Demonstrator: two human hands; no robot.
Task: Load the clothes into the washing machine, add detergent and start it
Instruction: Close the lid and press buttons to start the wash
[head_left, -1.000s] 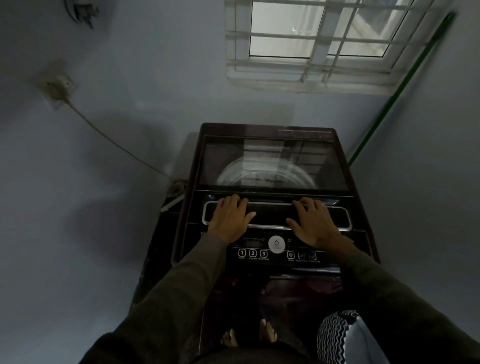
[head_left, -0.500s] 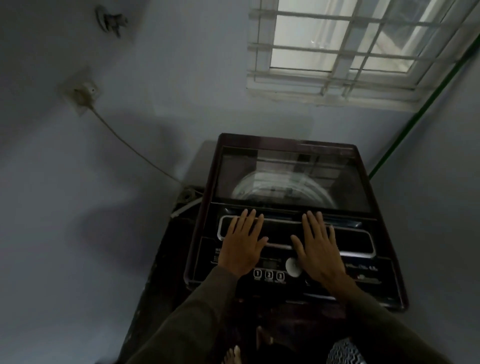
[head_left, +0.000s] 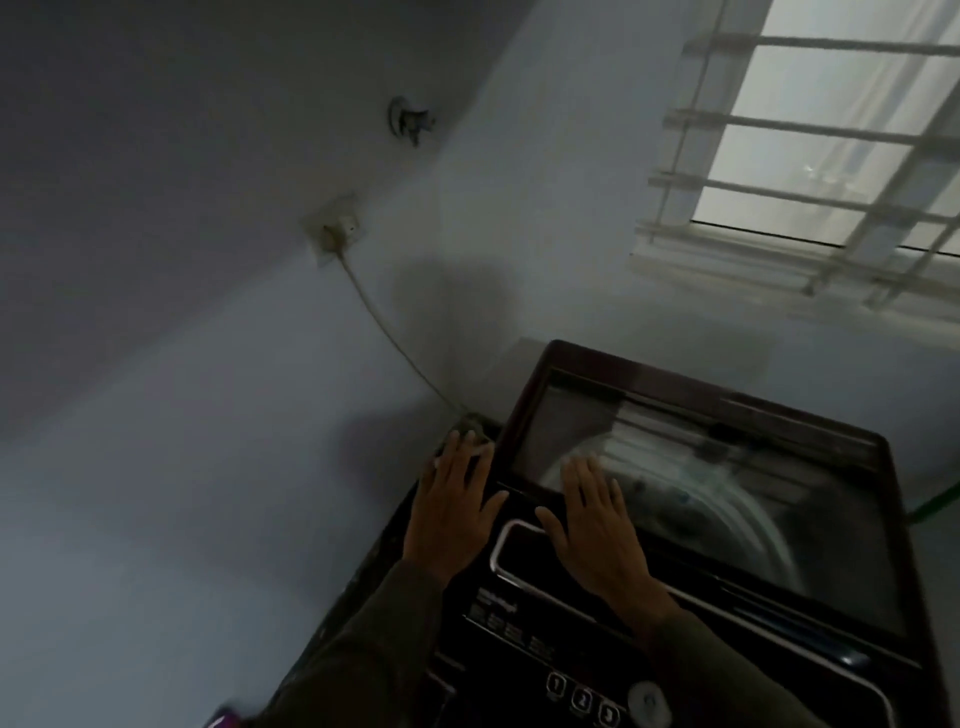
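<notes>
1. Left hand (head_left: 451, 512): fingers straight and spread, palm down, grasping nothing. It lies over the washing machine's (head_left: 727, 545) left edge, at 9 o'clock from the right hand; whether it touches the surface cannot be told.
2. Right hand (head_left: 597, 525): fingers straight, released, palm down over the near edge of the glass lid (head_left: 717, 493), fingertips toward 12 o'clock. Contact with the lid cannot be told.
3. Control panel (head_left: 582, 675): nearest part of the machine, at 6 o'clock from the hands. It carries numbered buttons 1, 2, 3 (head_left: 582, 699) and a round white button (head_left: 647, 699) just beside them.
4. Washing machine: occupies the lower right of the view. Top-loading, dark casing. Its front-to-back axis runs from about 5 o'clock up to 11 o'clock, panel end nearest. The lid lies closed and flat; the drum rim shows through it.
5. Cable (head_left: 395, 345): runs from the machine's far-left corner toward 11 o'clock to a wall socket (head_left: 335, 231).
6. Window (head_left: 831, 156): barred, on the far wall at 1 o'clock.
</notes>
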